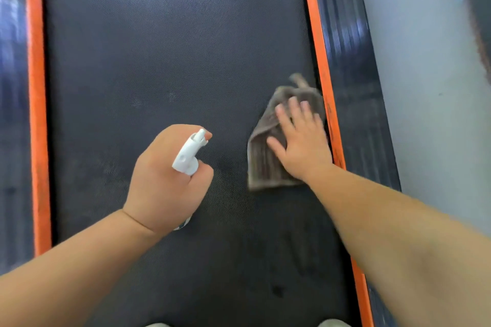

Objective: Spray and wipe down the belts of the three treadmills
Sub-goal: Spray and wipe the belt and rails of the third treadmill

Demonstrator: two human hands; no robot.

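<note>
- The left side rail (pixel 13 114) and the left orange strip (pixel 37 114) are bordering the treadmill belt (pixel 172 48), whose long axis is running straight away from the person.
- The left hand (pixel 164 183) is hovering over the middle of the belt, its fingers wrapping round the neck of a spray bottle (pixel 188 154). The white trigger head is sticking out of the fist, with the nozzle pointing away from the person and a little to the right. The bottle's body is mostly hiding under the hand.
- The cloth (pixel 265 159), a grey-brown folded rag, is lying on the belt at its right edge, to the right of the bottle hand and apart from it.
- The right hand (pixel 303 146) is pressing flat on the cloth with straight, spread fingers, gripping nothing. It is plainly the nearer hand to the cloth, being on top of it.
- The cloth and the fingertips are showing blurred, so a wipe stroke is probably under way.
- The right orange strip (pixel 318 61) is sitting just beside the cloth's far corner and the heel of the hand, with the right side rail (pixel 353 87) and pale floor (pixel 425 114) beyond it.
- Judging from this, the coming stroke is turning on one fact: with the cloth up against the right strip, nearly the whole belt width is lying to the left of the wiping hand. The next pass would be sweeping leftward across the belt, towards the bottle hand, which may be needing to lift clear.
</note>
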